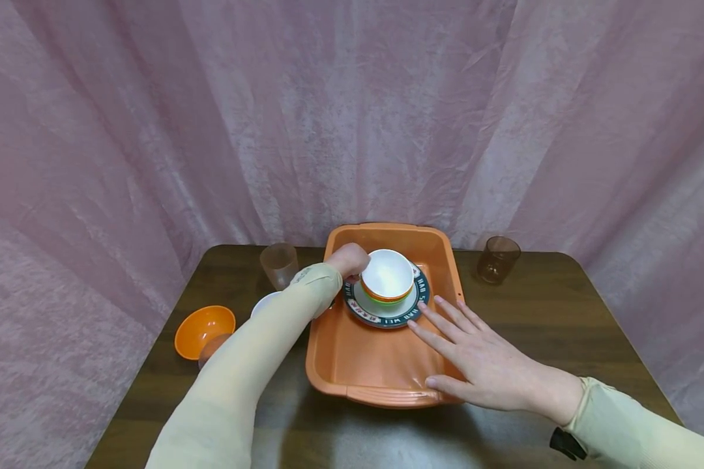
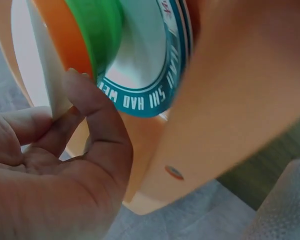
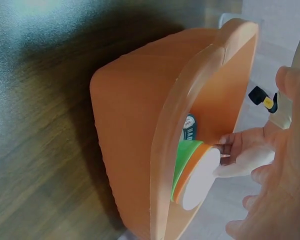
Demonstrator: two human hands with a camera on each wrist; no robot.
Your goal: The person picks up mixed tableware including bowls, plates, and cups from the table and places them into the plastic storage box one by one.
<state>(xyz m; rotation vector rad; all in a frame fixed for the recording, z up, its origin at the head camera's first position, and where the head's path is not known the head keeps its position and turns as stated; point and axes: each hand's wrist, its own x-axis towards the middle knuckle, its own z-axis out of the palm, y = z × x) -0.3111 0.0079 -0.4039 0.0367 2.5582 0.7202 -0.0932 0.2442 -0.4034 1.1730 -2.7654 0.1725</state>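
In the head view, my left hand (image 1: 351,260) pinches the rim of a white bowl (image 1: 388,272). Beneath that bowl, the left wrist view shows an orange bowl (image 2: 65,35) and a green bowl (image 2: 102,30) stacked on a plate (image 1: 387,322) with a dark lettered border. One left finger lies against the orange bowl's side. Bowls and plate are inside an orange plastic basin (image 1: 364,365). Above the basin's right front side, my right hand (image 1: 484,365) has its fingers spread and holds nothing; whether it touches the rim cannot be told.
On the wooden table (image 1: 551,312), a translucent cup (image 1: 279,264) stands left of the basin and a brown glass (image 1: 498,259) right of it. Another orange bowl (image 1: 202,329) lies tilted at the left. My left sleeve partly covers a brownish object (image 1: 210,348) and a white-rimmed one (image 1: 264,303).
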